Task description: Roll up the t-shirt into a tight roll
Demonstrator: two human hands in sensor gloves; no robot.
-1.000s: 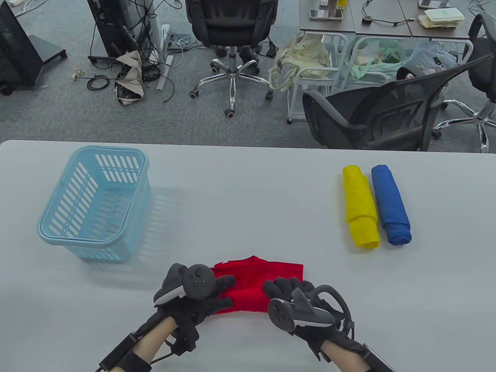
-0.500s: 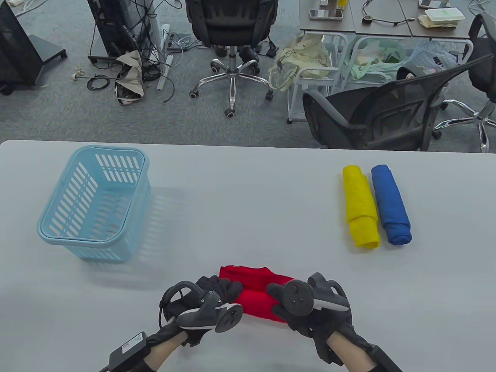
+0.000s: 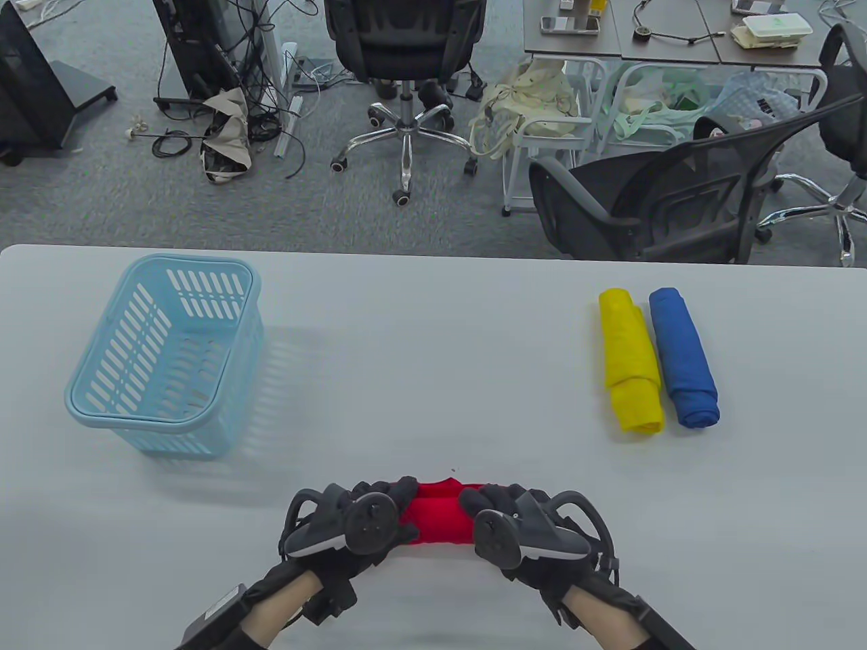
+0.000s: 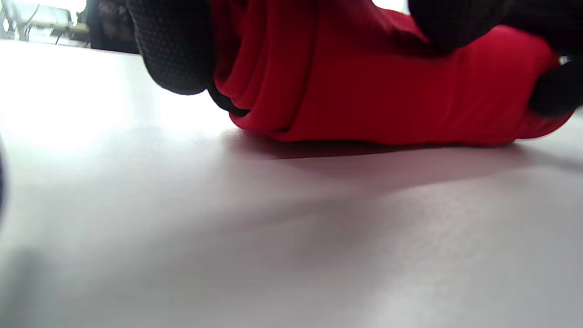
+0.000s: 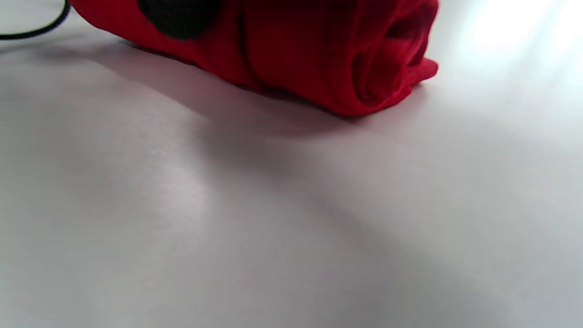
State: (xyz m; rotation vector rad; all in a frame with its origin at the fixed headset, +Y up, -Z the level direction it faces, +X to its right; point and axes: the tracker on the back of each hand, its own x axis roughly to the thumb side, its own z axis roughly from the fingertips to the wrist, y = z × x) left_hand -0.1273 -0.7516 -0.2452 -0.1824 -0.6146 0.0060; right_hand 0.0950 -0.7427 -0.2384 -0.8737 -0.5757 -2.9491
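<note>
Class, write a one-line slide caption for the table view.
Both gloved hands, left and right, grip a nearly rolled red t-shirt beside finished yellow and blue rolls.

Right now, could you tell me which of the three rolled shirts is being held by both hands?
The red shirt at the near edge, gripped by the left hand and right hand. The yellow shirt and blue shirt lie untouched, side by side, at the far right.

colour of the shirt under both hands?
Plain red t-shirt, clearest in the left wrist view.
</note>
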